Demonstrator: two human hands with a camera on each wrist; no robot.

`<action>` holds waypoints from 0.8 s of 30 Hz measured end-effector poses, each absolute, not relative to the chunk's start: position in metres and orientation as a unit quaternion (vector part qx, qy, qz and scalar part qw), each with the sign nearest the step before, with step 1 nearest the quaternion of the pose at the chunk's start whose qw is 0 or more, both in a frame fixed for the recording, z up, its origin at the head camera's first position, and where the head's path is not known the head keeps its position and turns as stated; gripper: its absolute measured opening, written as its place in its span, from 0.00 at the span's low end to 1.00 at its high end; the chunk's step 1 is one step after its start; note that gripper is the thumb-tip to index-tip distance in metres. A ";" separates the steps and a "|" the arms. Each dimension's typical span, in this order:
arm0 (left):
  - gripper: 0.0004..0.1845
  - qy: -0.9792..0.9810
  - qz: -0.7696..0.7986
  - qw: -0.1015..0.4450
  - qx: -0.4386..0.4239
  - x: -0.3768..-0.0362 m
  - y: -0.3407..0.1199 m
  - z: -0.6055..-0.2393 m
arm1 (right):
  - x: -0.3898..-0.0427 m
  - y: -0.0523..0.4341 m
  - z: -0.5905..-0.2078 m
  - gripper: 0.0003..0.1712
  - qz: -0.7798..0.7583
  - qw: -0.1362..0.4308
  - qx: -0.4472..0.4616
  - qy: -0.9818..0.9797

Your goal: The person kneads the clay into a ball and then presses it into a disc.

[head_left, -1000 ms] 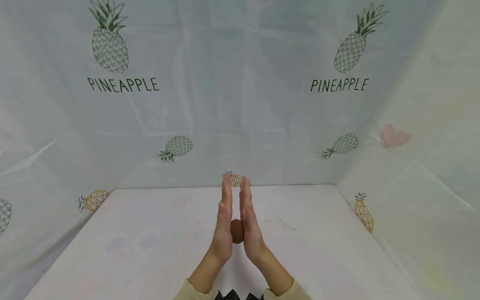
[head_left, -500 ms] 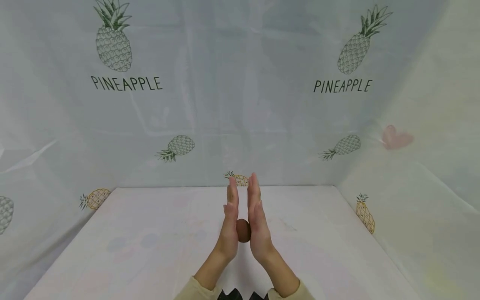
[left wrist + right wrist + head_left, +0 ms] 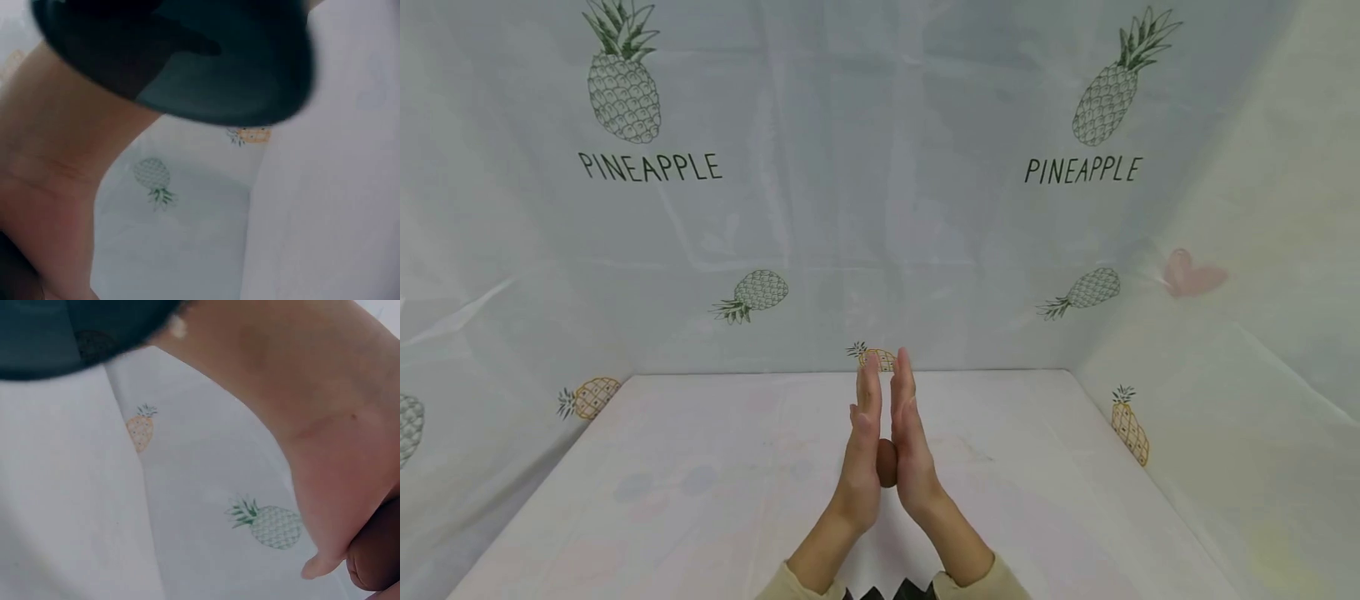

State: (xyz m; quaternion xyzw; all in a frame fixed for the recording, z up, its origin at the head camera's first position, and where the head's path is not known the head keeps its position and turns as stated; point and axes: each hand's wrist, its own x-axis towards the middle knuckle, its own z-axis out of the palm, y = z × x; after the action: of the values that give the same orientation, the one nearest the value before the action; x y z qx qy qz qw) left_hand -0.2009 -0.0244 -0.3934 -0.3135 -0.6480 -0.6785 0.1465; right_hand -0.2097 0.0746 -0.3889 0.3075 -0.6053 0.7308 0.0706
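A small brown ball [image 3: 887, 463], apparently modelling clay, is pressed between the two palms near their heels. My left hand [image 3: 861, 462] stands upright with straight fingers, its palm against the ball's left side. Facing it, my right hand [image 3: 915, 458] presses from the other side, fingers also straight and pointing up and away. The fingertips of the two hands stay a little apart. In the right wrist view the brown clay [image 3: 377, 547] shows a crease beside the palm. The left wrist view shows mostly the wrist [image 3: 56, 162], with a dark patch at the lower left corner.
Beneath the hands spreads a white table surface [image 3: 715, 475] with faint coloured marks. Cloth walls [image 3: 880, 208] printed with pineapples rise at the back and both sides. Beige sleeves [image 3: 981, 583] cover the forearms at the bottom edge.
Both hands and the ball have shifted slightly right since a second ago. The palms slid against each other, the right fingertips going forward past the left. The ball's visible outline varies slightly in width.
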 end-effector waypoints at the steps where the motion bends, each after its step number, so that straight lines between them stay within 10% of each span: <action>1: 0.33 -0.646 -0.680 0.147 -0.316 -0.201 -0.026 -0.393 | -0.210 0.073 -0.390 0.34 0.729 0.068 0.310 -0.606; 24: 0.32 -0.658 -0.689 0.129 -0.274 -0.223 -0.030 -0.411 | -0.203 0.078 -0.381 0.35 0.704 0.106 0.331 -0.619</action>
State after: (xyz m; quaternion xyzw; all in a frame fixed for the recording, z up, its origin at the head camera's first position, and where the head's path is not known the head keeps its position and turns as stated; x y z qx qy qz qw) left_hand -0.2234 -0.0303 -0.4111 -0.2744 -0.6585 -0.6888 0.1287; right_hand -0.2031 0.0776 -0.3812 0.3310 -0.6192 0.7041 0.1062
